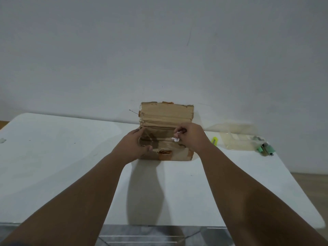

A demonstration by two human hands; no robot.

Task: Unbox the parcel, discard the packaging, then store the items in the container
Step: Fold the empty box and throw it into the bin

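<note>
A small brown cardboard parcel [174,153] stands on the white table [62,157] near the far edge, its rear flap [166,112] raised upright against the wall. My left hand [135,144] grips the box's left side, thumb on the front edge. My right hand [190,137] is over the open top at the right, fingers pinched on a small white scrap of tape or paper [175,138]. The inside of the box is mostly hidden by my hands.
A clear plastic container [237,137] sits at the table's far right by the wall. A yellow-green utility knife [214,140] lies between it and the box. Small green items [265,149] rest near the right edge. A metal rack [159,235] shows below the front edge.
</note>
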